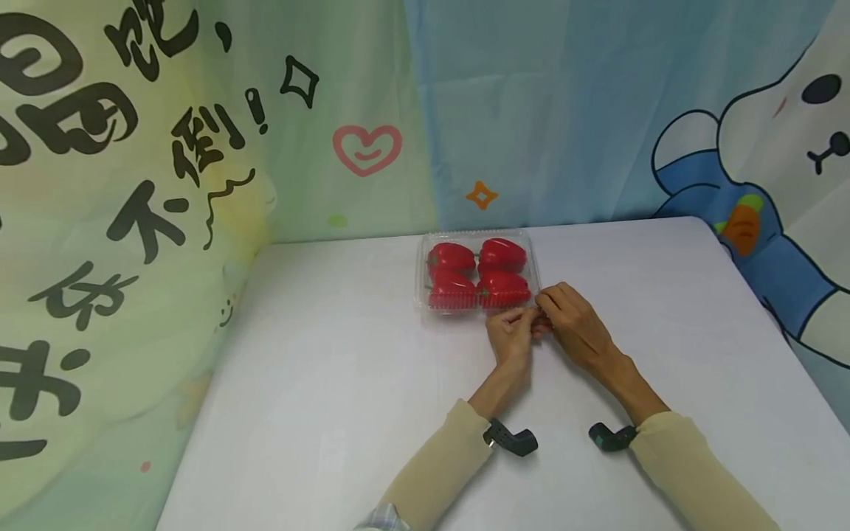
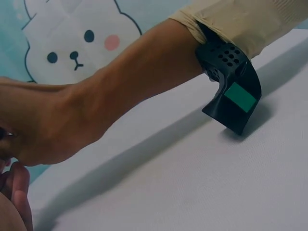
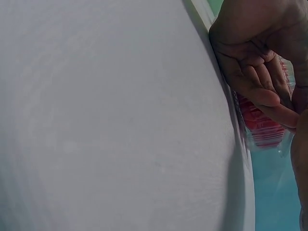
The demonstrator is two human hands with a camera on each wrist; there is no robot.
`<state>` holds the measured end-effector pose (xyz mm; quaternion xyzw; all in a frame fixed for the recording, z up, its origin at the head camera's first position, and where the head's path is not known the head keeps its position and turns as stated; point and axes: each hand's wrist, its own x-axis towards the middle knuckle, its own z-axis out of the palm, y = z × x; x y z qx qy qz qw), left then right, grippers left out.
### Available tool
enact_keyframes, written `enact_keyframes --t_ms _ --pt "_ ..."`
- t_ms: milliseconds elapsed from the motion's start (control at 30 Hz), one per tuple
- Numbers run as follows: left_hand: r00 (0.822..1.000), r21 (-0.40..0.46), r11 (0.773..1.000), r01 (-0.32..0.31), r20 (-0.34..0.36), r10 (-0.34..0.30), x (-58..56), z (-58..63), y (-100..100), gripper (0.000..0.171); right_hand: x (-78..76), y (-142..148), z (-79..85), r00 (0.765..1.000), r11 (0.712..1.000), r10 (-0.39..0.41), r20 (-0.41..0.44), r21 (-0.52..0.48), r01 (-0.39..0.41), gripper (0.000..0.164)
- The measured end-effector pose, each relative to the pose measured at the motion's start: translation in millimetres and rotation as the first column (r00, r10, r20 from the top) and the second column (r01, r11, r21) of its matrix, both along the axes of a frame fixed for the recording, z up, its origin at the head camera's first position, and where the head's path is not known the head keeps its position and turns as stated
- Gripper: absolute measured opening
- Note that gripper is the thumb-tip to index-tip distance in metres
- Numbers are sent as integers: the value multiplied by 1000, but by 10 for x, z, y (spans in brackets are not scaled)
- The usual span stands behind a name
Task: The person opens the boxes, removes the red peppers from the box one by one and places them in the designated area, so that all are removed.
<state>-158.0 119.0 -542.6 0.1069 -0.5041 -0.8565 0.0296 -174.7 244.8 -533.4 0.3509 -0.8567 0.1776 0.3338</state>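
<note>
**Clear clamshell box handled at its four-o'clock corner**

The box is set near twelve o'clock on the white table. Its corner appears to be pinched by the curled fingers of the right hand; whether anything is gripped by the left hand, bent in at five o'clock, cannot be told. The thin rim is probably best worked with light fingertip pressure, the box kept flat. Inside, four red bell peppers are packed at ten, two, four and eight o'clock.
</note>
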Motion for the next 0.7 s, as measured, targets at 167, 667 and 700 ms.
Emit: enact_keyframes --t_ms 167,667,700 --pt "1000 -20 1000 -5 2 5 29 -19 11 12 34 -2 -16 1000 1000 -4 -4 2 4 19" --pt "998 -52 997 58 41 -56 130 31 -8 19 -55 -79 736 997 992 -70 -19 -111 67 35" --pt "997 -48 997 59 50 -57 140 38 -13 20 -78 -73 813 997 992 -75 7 -101 75 35"
